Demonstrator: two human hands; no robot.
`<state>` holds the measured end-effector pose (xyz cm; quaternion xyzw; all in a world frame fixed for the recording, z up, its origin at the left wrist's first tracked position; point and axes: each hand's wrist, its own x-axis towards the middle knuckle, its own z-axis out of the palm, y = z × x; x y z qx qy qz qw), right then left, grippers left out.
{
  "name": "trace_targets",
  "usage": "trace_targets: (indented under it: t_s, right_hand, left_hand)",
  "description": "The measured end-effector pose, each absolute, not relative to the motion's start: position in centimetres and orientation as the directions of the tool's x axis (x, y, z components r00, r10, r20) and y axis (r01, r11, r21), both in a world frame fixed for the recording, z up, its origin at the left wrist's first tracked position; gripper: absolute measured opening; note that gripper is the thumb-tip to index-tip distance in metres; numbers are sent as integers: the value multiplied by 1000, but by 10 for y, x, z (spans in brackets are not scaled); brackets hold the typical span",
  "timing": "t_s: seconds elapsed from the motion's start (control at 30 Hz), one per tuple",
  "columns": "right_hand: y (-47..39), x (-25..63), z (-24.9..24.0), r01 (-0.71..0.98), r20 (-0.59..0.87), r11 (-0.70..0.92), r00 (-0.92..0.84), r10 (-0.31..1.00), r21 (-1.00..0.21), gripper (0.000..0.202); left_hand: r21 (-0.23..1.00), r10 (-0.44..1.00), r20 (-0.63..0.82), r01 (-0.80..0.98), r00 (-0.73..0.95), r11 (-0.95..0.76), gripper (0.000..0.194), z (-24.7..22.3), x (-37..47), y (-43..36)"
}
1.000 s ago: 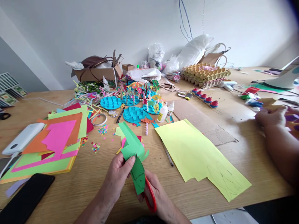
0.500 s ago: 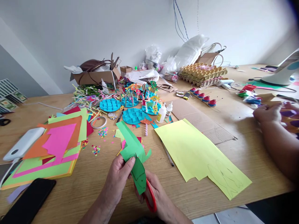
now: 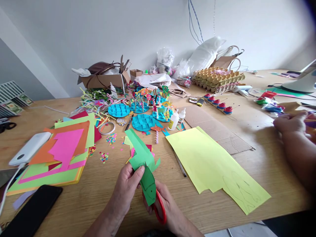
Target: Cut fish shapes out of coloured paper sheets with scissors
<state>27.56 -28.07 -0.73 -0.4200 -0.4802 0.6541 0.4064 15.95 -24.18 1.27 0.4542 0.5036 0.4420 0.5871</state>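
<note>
My left hand (image 3: 128,182) pinches a piece of green paper (image 3: 139,148) between thumb and fingers. On the paper's lower end is a drawn fish (image 3: 149,187) with an eye and mouth, partly cut round. Below it my right hand (image 3: 165,197) is closed on red-handled scissors (image 3: 161,209); their blades are mostly hidden behind the paper. To the right lies a large yellow sheet (image 3: 197,158) with pencil fish outlines at its near corner. A pen (image 3: 181,166) rests along that sheet's left edge.
Coloured paper sheets (image 3: 65,141), a power bank (image 3: 29,148) and a phone (image 3: 34,210) lie left. Blue discs (image 3: 143,122) with paper fish, and glue bottles (image 3: 173,120), stand ahead. Egg trays (image 3: 217,79) are stacked behind. Another person's hand (image 3: 290,122) works at right.
The view has swung slightly left, so things on the table appear shifted right. My hands hold the green paper and scissors in nearly the same pose. The other person's hand has moved a little.
</note>
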Motion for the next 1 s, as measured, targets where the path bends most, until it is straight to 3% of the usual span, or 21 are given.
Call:
trace_targets:
  t_s: [0.27,0.63,1.0]
  right_hand:
    - [-281,278,6,-113,-173,-216,-305,936,-970,57]
    - [-282,276,-12,-183,-115,-175,-300,947,-967,47]
    - [-283,275,-12,-150,-145,-199,-308,940,-969,59]
  left_hand:
    - [978,974,-203,-34,105,207,18,10,160,-242]
    - [976,972,-212,-33,100,216,18,9,161,-243]
    - [975,968,-186,-89,171,203,11,5,156,-241]
